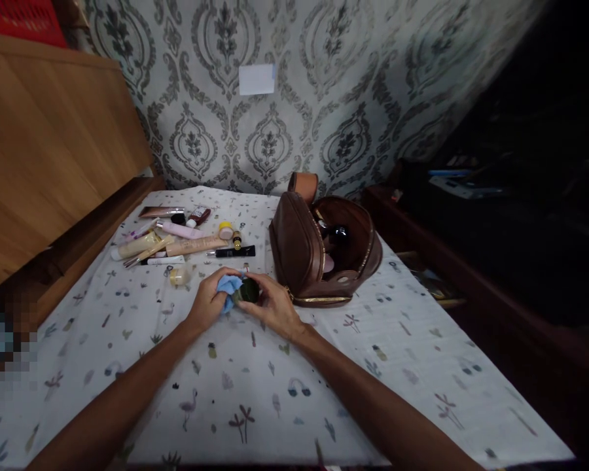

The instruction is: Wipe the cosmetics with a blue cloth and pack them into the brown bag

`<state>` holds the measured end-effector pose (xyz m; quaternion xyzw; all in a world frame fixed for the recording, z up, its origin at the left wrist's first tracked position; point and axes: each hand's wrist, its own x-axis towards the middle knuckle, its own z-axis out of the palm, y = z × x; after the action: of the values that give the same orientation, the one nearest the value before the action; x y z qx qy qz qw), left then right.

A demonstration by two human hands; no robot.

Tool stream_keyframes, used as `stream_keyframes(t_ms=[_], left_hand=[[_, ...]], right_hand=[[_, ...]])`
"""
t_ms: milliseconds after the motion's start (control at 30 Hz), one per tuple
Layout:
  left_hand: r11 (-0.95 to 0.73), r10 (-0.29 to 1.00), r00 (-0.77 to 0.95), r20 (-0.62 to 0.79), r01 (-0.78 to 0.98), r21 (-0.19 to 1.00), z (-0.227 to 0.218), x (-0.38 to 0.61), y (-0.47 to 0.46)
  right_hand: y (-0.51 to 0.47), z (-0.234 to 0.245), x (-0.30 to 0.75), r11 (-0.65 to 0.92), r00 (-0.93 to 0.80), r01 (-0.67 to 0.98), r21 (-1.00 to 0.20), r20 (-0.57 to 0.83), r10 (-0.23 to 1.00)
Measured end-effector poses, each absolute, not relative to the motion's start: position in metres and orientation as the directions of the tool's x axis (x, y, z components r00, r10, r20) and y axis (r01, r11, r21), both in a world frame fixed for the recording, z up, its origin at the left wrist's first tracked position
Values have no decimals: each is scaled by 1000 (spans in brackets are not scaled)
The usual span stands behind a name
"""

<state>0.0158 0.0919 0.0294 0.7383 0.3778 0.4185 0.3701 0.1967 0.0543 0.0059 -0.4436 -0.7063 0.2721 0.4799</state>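
My left hand (209, 299) is closed on a crumpled light-blue cloth (229, 286), pressed against a small dark-green container (249, 290). The fingers of my right hand (277, 307) grip that container from the other side, its round dark end turned toward the right. Both hands meet just above the patterned white tablecloth (245, 373). Close by on the right stands a brown leather bag (297, 242), unzipped, with a few items inside, one of them glossy black. A small jar with a pale yellow lid (177, 277) lies just beyond my left hand.
Cosmetic tubes, among them a beige tube (196, 245), a pink tube (179, 229) and a black tube (234, 252), lie at the back left. A yellow-lidded jar (225, 229) is near them. A wooden cabinet (53, 131) borders the left; patterned wallpaper (269, 144) rises behind.
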Motion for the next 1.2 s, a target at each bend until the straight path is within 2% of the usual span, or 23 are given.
stream_keyframes(t_ms=[167,433,533,633,700,800,867,933,1067,1200], left_hand=[[-428,870,346,351,178,886,38,24,83],[-364,874,336,353,-31,931,65,58,80],[-373,857,360,368,-60,926,75,75,79],[-431,801,449,395,-25,902,85,91,71],[-547,710,556,433,48,836,89,102,62],[-757,539,710,452,174,629,89,121,49],[-813,519,751,407,288,506,85,133,42],[-800,569,747,343,408,440,81,143,38],[-778,612,757,229,524,347,76,152,34],[-834,548,803,235,504,224,72,150,33]], right_hand=[[47,35,210,601,-219,421,-680,567,794],[32,85,236,676,-339,514,-528,599,726],[23,103,249,653,-282,540,-532,616,735],[15,121,267,591,-163,528,-610,610,776],[13,130,281,548,-84,516,-658,597,798],[17,138,304,503,-10,551,-666,598,802],[22,139,319,478,2,602,-640,600,800],[28,139,331,450,-13,659,-603,589,808],[40,140,352,400,-131,805,-439,525,841],[48,146,360,351,-263,908,-229,339,903]])
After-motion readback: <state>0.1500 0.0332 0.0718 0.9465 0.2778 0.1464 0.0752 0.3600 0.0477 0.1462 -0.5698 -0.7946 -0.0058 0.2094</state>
